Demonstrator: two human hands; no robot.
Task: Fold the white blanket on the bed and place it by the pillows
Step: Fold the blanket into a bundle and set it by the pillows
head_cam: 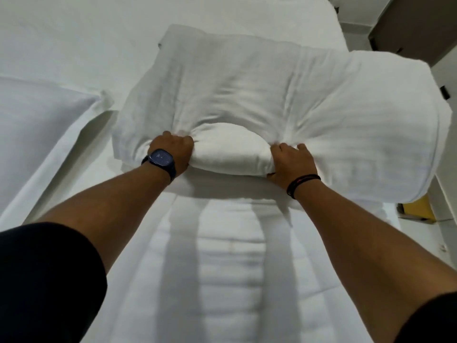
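Note:
The white blanket (247,95) is a thick folded bundle lying across the middle of the bed (222,268), its right end hanging past the mattress edge. My left hand (170,152), with a dark watch on the wrist, grips the bundle's near edge on the left. My right hand (291,162), with dark bands on the wrist, grips the same near edge on the right. The fabric bulges up between the two hands. A white pillow (37,125) lies at the left, its corner close to the blanket's left end.
The bed's right edge runs along the bundle's overhanging end. Beyond it are a pale floor, a yellow object (415,206) low on the right and brown furniture (420,26) at the top right. White sheet stretches behind and to the left.

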